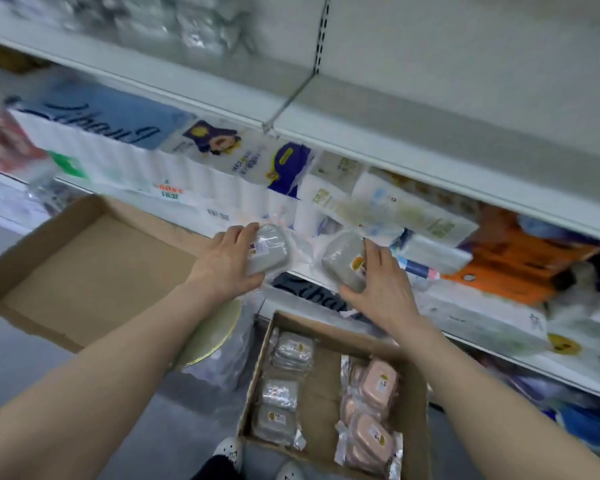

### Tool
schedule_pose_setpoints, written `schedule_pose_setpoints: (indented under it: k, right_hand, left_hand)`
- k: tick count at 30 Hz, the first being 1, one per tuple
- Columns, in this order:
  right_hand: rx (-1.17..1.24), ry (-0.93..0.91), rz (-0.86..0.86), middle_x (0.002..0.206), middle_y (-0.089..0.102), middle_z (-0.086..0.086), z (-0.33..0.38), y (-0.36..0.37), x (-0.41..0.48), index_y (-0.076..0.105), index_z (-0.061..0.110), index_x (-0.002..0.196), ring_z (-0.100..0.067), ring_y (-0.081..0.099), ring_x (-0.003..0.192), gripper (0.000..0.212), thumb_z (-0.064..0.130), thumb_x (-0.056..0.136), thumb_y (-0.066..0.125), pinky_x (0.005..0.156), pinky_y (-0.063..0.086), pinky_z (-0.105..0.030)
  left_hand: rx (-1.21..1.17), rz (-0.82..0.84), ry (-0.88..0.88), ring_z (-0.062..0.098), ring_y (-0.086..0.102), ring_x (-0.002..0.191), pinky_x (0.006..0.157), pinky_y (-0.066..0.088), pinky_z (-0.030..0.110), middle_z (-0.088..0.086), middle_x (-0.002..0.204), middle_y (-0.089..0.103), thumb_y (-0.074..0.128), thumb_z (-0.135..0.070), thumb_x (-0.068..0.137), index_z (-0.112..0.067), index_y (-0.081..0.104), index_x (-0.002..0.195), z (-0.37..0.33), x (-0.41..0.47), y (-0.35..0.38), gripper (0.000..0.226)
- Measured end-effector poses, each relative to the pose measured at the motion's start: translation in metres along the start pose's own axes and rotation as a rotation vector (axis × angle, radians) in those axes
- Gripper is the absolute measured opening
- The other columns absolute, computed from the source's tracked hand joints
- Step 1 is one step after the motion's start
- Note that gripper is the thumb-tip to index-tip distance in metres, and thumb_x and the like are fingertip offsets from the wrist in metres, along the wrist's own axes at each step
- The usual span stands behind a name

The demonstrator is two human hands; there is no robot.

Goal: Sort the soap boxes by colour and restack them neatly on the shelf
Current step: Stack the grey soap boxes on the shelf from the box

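Gripped left box (269, 249) in left hand (227, 261), right box (343, 261) in right hand (381, 285), by the sides; likely light, stiff, slippery.

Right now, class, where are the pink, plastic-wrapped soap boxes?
Head view, lower right: the pink soap boxes lie stacked along the right side of the open cardboard carton, opposite the grey soap boxes on its left.
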State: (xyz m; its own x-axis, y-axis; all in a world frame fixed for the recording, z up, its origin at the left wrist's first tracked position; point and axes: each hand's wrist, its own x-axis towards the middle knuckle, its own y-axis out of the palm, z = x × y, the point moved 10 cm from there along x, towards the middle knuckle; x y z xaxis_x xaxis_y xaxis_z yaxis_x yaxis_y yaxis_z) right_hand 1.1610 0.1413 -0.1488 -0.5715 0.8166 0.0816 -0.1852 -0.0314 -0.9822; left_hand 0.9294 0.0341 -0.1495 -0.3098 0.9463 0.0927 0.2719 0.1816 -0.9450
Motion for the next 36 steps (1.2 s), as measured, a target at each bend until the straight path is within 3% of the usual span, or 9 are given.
schedule_pose_setpoints:
  k: [7, 12, 16, 18, 21, 24, 29, 33, 36]
  right_hand:
    - [-0.007, -0.128, -0.208, 0.130, 0.046, -0.010, 0.031, -0.121, 0.055, 0.023, 0.013, 0.150, -0.031, 0.051, 0.112, 0.097, 0.059, 0.074, 0.064, 0.086, 0.045, -0.039]
    - [-0.050, -0.129, -0.315, 0.111, 0.052, -0.007, 0.044, -0.177, 0.099, 0.035, 0.015, 0.137, -0.030, 0.054, 0.098, 0.081, 0.063, 0.077, 0.058, 0.076, 0.045, -0.038]
    - [-0.079, -0.033, -0.317, 0.111, 0.052, -0.008, 0.038, -0.193, 0.143, 0.042, 0.016, 0.128, -0.032, 0.055, 0.100, 0.071, 0.063, 0.077, 0.058, 0.075, 0.045, -0.038]
    - [-0.051, 0.030, -0.300, 0.114, 0.053, -0.008, 0.032, -0.195, 0.161, 0.045, 0.017, 0.124, -0.032, 0.055, 0.103, 0.066, 0.061, 0.078, 0.060, 0.077, 0.044, -0.038]
    - [-0.042, 0.101, -0.302, 0.112, 0.054, -0.007, 0.025, -0.198, 0.185, 0.047, 0.016, 0.118, -0.031, 0.056, 0.101, 0.061, 0.060, 0.078, 0.060, 0.076, 0.045, -0.037]
    - [-0.070, 0.166, -0.279, 0.115, 0.054, -0.007, 0.019, -0.194, 0.206, 0.044, 0.017, 0.129, -0.030, 0.057, 0.102, 0.070, 0.063, 0.078, 0.058, 0.081, 0.048, -0.037]
    - [-0.179, 0.226, -0.251, 0.112, 0.056, -0.005, 0.015, -0.186, 0.232, 0.047, 0.020, 0.123, -0.028, 0.058, 0.100, 0.064, 0.063, 0.076, 0.058, 0.080, 0.048, -0.036]
    - [-0.221, 0.270, -0.194, 0.111, 0.056, -0.004, 0.007, -0.175, 0.245, 0.047, 0.020, 0.123, -0.027, 0.057, 0.102, 0.063, 0.057, 0.074, 0.059, 0.081, 0.047, -0.035]
    - [-0.231, 0.277, -0.168, 0.111, 0.056, -0.005, 0.005, -0.170, 0.253, 0.047, 0.020, 0.121, -0.027, 0.056, 0.101, 0.060, 0.055, 0.075, 0.059, 0.080, 0.045, -0.035]
  left_hand:
    - [0.002, -0.226, 0.014, 0.034, 0.049, 0.116, 0.093, 0.046, 0.045, 0.011, 0.134, 0.046, 0.073, -0.043, 0.070, -0.018, 0.029, 0.145, -0.016, 0.042, -0.109, 0.091]
    - [-0.019, -0.261, 0.002, 0.031, 0.050, 0.118, 0.094, 0.046, 0.043, 0.009, 0.132, 0.050, 0.070, -0.053, 0.071, -0.018, 0.029, 0.144, -0.009, 0.092, -0.162, 0.092]
    - [0.148, -0.225, 0.054, 0.029, 0.052, 0.096, 0.082, 0.046, 0.038, 0.001, 0.097, 0.061, 0.038, -0.084, 0.063, -0.018, 0.049, 0.110, -0.017, 0.147, -0.185, 0.082]
    - [0.216, -0.213, 0.093, 0.029, 0.053, 0.096, 0.084, 0.046, 0.038, 0.003, 0.095, 0.061, 0.038, -0.086, 0.069, -0.017, 0.050, 0.105, -0.021, 0.178, -0.192, 0.078]
    - [0.327, -0.025, 0.143, 0.031, 0.046, 0.119, 0.099, 0.042, 0.041, 0.009, 0.131, 0.052, 0.061, -0.064, 0.075, -0.014, 0.037, 0.136, -0.018, 0.229, -0.182, 0.082]
    - [0.327, 0.161, 0.249, 0.030, 0.038, 0.130, 0.108, 0.036, 0.041, 0.008, 0.144, 0.040, 0.068, -0.038, 0.081, -0.018, 0.030, 0.144, -0.019, 0.265, -0.167, 0.077]
    - [0.444, 0.026, 0.626, 0.026, 0.037, 0.133, 0.102, 0.041, 0.038, 0.000, 0.148, 0.037, 0.054, -0.010, 0.092, -0.037, 0.052, 0.127, -0.049, 0.287, -0.165, 0.044]
    - [0.442, -0.072, 0.367, 0.032, 0.052, 0.110, 0.070, 0.045, 0.036, 0.008, 0.137, 0.038, 0.048, -0.012, 0.094, -0.038, 0.038, 0.138, -0.033, 0.299, -0.169, 0.052]
    - [0.209, -0.001, 0.116, 0.035, 0.058, 0.103, 0.075, 0.046, 0.038, 0.013, 0.124, 0.043, 0.036, -0.051, 0.094, -0.027, 0.039, 0.137, -0.011, 0.302, -0.160, 0.049]
